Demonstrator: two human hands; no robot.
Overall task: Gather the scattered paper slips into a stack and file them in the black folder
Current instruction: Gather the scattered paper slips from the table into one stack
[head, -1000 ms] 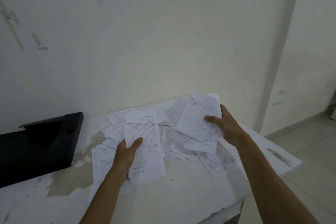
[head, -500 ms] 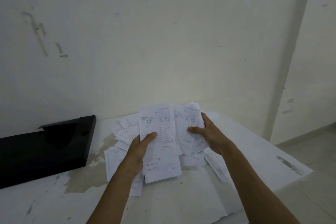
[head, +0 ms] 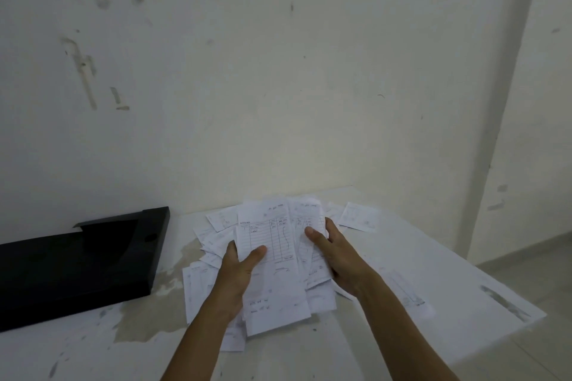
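Observation:
My left hand (head: 240, 269) grips a bunch of white printed paper slips (head: 269, 244), thumb on the top ruled slip. My right hand (head: 332, 254) holds a second bunch of slips (head: 309, 226) pressed against the right side of the first. Both bunches are raised a little above the table. More slips lie scattered underneath and behind, around the left (head: 198, 288), and one slip lies apart at the right (head: 357, 216). The black folder (head: 77, 263) lies on the table to the left, apart from the slips.
The white table (head: 418, 263) has worn, stained patches near the folder and its right corner juts over the floor (head: 551, 312). A scuffed wall (head: 278, 86) stands right behind the table.
My right hand has carried its bunch of slips leftward until it meets the bunch in my left hand. Fewer slips lie spread on the right of the table.

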